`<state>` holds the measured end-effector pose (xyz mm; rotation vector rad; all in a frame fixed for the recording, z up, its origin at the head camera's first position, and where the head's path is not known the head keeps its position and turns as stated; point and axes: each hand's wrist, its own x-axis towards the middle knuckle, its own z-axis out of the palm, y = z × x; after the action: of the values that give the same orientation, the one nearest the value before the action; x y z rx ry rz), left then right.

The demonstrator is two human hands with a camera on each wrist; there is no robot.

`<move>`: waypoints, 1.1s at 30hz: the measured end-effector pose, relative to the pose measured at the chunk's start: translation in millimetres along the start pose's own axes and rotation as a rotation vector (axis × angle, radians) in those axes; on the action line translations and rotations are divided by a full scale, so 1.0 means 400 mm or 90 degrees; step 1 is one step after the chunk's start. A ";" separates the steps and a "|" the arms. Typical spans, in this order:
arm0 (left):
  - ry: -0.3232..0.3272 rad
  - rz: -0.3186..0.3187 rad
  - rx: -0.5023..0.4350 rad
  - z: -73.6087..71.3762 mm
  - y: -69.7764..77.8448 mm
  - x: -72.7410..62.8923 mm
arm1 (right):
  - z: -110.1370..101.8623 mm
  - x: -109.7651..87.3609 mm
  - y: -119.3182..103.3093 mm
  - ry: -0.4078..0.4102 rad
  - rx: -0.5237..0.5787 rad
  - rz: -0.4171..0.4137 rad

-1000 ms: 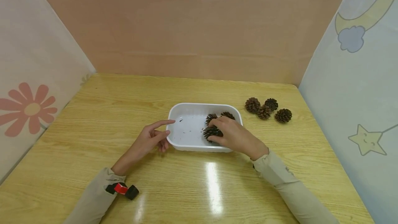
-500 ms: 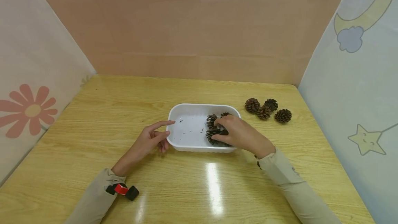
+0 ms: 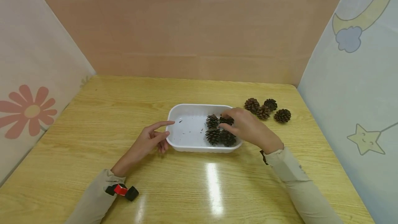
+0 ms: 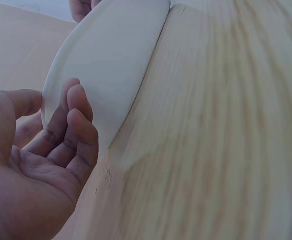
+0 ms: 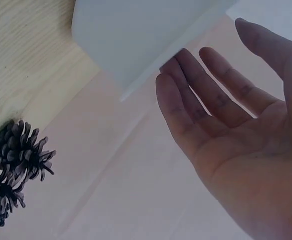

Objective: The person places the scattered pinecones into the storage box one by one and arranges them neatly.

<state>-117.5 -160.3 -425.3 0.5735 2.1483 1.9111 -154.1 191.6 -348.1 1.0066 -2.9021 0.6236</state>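
A white tray (image 3: 190, 147) stands on the table, several brown pine cones (image 3: 212, 136) grouped in its right end. My left hand (image 3: 149, 139) touches the tray's left rim with thumb and index finger, the other fingers relaxed outside the wall, as the left wrist view shows. Over the right end of the tray, my right hand (image 3: 250, 127) has its thumb and fingers spread apart above the back-right pine cone (image 3: 227, 120), which it partly covers. The right wrist view shows the palm of the right hand (image 5: 235, 135) holding nothing, fingers beyond the tray wall (image 5: 141, 40).
Several more pine cones (image 3: 282, 115) lie on the table (image 3: 174, 186) behind and right of the tray. Small dark bits are scattered on the tray floor. A tan wall (image 3: 199, 27) backs the table, with pale printed panels on both sides.
My right hand has let go of a front pine cone, set at the tray's front right, and moved right and back over the rear cone. My left hand stays at the rim.
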 end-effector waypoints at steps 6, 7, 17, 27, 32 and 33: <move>-0.002 0.001 -0.005 0.000 0.000 0.001 | -0.023 -0.007 0.028 0.041 -0.017 0.014; -0.003 0.001 -0.005 0.000 0.000 0.001 | -0.027 -0.008 0.035 0.052 -0.017 0.017; -0.005 -0.004 -0.003 -0.003 0.003 -0.002 | -0.054 -0.010 0.105 0.125 -0.040 0.053; -0.001 -0.001 0.003 0.000 0.003 -0.002 | -0.038 -0.013 0.173 0.191 -0.068 0.094; 0.000 0.002 0.008 0.000 0.004 -0.003 | -0.025 -0.013 0.205 0.197 -0.080 0.097; 0.000 0.002 0.009 0.000 0.004 -0.003 | -0.023 -0.013 0.210 0.197 -0.081 0.098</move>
<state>-116.3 -160.5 -423.7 0.5798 2.1637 1.8998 -201.3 258.3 -371.1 0.6144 -2.7193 0.5369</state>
